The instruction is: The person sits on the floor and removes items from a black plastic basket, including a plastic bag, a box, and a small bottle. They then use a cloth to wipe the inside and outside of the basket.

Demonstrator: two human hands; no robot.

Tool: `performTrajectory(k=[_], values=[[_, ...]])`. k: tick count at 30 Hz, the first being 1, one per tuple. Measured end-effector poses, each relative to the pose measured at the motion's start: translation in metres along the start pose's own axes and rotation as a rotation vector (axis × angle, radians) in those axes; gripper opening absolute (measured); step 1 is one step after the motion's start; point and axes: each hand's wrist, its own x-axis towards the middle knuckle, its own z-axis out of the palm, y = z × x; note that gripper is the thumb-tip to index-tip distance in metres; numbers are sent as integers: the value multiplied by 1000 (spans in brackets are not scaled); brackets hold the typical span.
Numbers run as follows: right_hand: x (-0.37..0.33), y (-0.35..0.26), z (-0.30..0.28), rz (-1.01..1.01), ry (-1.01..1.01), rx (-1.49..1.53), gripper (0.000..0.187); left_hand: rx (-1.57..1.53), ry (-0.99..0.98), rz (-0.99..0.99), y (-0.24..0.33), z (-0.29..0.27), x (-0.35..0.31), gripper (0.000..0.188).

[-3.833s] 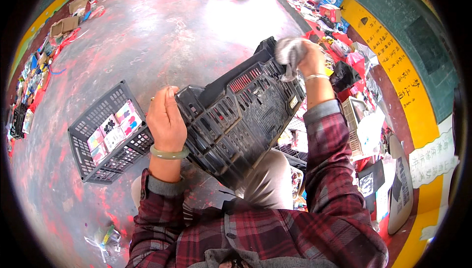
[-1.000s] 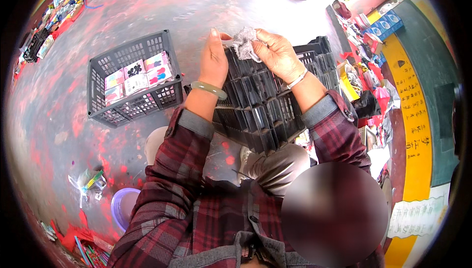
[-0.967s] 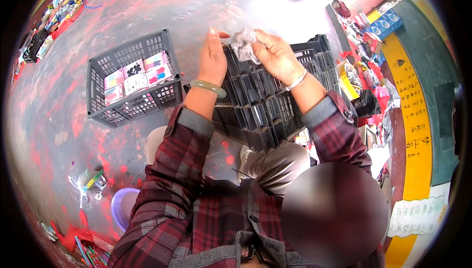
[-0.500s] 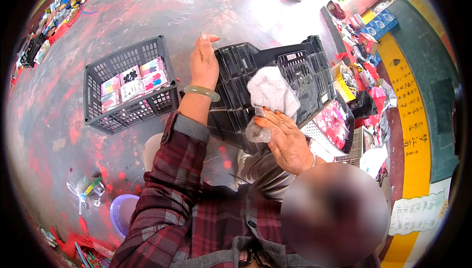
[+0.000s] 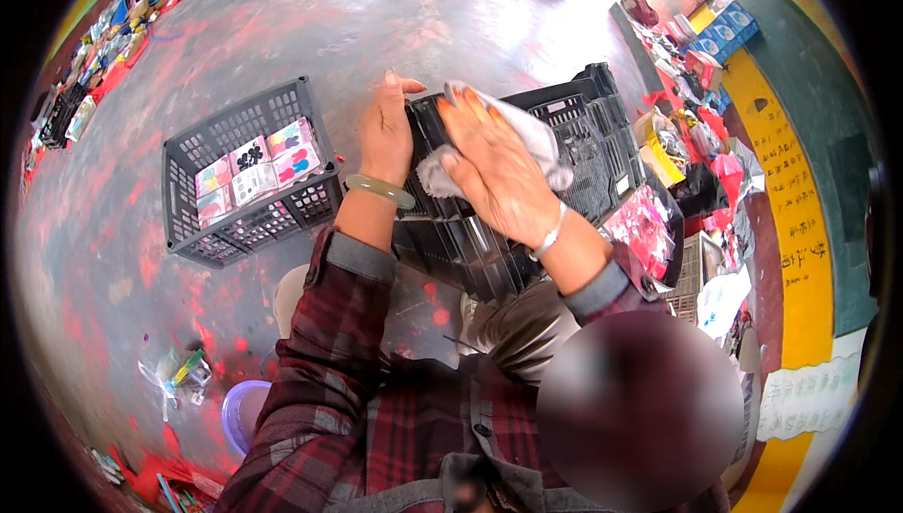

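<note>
A black plastic crate [image 5: 589,127] is tilted in front of me, its ribbed side facing up. At its left edge, my left hand [image 5: 387,132] holds it, with the thumb and a fingertip showing and the other fingers partly hidden. My right hand [image 5: 499,174] presses a greyish-white cloth [image 5: 541,142] against the crate's side near that edge. Its fingers lie stretched over the cloth and point away from me. A bangle sits on each wrist.
To the left stands a dark grey crate [image 5: 249,231] holding several colourful flat packs [image 5: 252,170]. A purple basin [image 5: 235,414] and a plastic bag [image 5: 183,372] are at lower left. Mixed goods and boxes [image 5: 722,35] line the right wall below a chalkboard [image 5: 818,127].
My right hand has slid the cloth away from me and leftward over the crate's side, close to my left hand. The left hand has barely moved.
</note>
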Motion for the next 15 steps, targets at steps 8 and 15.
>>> performTrajectory(k=[8,15], values=[[13,7,13,10,88,62,47,284,-42,246,49,2,-9,46],[-28,0,-6,52,26,38,42,262,-44,206,37,10,-3,43]])
